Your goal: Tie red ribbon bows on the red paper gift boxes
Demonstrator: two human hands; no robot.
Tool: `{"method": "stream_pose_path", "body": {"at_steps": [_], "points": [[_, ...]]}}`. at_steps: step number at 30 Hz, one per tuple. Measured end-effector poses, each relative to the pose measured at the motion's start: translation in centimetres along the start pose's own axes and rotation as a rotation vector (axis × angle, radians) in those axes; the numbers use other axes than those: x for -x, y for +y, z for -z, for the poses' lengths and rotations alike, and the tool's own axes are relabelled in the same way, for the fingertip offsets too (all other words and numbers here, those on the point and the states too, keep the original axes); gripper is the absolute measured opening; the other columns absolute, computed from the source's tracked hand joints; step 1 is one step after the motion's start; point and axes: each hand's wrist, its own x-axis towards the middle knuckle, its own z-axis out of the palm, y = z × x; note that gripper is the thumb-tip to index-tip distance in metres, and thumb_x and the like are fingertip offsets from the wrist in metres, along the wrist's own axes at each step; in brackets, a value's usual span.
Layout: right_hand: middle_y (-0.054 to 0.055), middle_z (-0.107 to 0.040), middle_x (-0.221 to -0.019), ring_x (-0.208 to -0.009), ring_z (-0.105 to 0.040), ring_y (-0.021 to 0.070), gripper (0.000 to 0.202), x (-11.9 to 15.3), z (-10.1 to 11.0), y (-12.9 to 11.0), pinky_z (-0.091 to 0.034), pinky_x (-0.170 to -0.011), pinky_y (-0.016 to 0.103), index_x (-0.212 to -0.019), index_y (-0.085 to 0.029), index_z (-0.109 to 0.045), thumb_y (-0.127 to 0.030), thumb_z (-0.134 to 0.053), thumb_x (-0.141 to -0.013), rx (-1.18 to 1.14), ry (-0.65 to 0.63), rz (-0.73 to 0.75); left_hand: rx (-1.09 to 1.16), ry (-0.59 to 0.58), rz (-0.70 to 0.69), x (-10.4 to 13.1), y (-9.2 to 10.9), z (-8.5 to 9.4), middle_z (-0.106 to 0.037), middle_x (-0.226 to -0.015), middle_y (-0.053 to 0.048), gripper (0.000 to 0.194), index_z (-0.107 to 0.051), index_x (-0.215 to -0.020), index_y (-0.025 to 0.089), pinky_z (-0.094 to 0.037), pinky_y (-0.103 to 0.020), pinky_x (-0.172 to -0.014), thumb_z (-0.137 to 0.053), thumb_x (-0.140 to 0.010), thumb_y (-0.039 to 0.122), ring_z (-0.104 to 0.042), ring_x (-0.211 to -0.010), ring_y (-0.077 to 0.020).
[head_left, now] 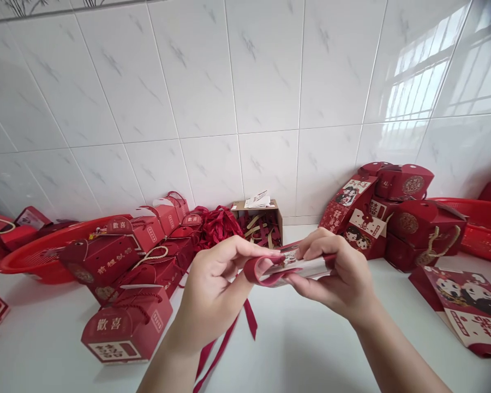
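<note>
Held up in front of me is a small flat red-and-white gift box [313, 267], seen nearly edge-on, with a printed picture on top. My right hand [343, 275] is closed on its right end, fingers above and thumb below. A dark red ribbon [250, 319] loops round the left end. My left hand [213, 286] pinches this ribbon against the box, its thumb inside the loop. Loose ribbon tails hang below my left hand toward the table. Part of the box is hidden by my fingers.
Folded red gift boxes [125, 327] stand at the left, beside a red plastic basket [45, 267]. A pile of red ribbon [219, 226] and an open carton [279, 218] sit by the tiled wall. More boxes [421, 234], a flat printed bag [468, 311] and another basket [485, 240] are at right.
</note>
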Motion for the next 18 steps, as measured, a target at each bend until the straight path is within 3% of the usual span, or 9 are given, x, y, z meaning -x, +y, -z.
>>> {"method": "stream_pose_path", "body": {"at_steps": [6,14,18], "points": [[0.001,-0.056,-0.072,-0.064,-0.058,0.016,0.026,0.1,-0.05,0.04,-0.049,-0.052,0.027,-0.088,-0.022,-0.049,-0.021,-0.072,-0.076,-0.011,0.012,0.01,-0.024,0.09,-0.084,0.03,0.33,-0.34,-0.076,-0.082,-0.004,0.005,-0.07,-0.081,0.018,-0.061,-0.022,-0.067,-0.066,-0.082,0.017,-0.072,-0.076,-0.0169],[0.002,-0.056,-0.073,-0.064,-0.057,0.0161,0.028,0.05,0.0,-0.17,-0.047,-0.053,0.028,-0.088,-0.021,-0.048,-0.019,-0.073,-0.075,-0.018,0.008,0.021,0.038,0.006,-0.057,0.14,0.23,-0.59,-0.075,-0.082,-0.001,0.009,-0.07,-0.083,0.019,-0.06,-0.019,-0.063,-0.063,-0.083,0.013,-0.071,-0.072,-0.014],[0.003,-0.056,-0.074,-0.065,-0.056,0.0163,0.028,0.06,0.23,-0.25,-0.046,-0.053,0.028,-0.089,-0.02,-0.047,-0.016,-0.072,-0.076,-0.018,-0.032,0.036,0.058,0.032,-0.058,0.11,0.08,-0.79,-0.075,-0.081,-0.002,0.007,-0.069,-0.082,0.019,-0.061,-0.021,-0.062,-0.063,-0.084,0.015,-0.072,-0.071,-0.0152]]}}
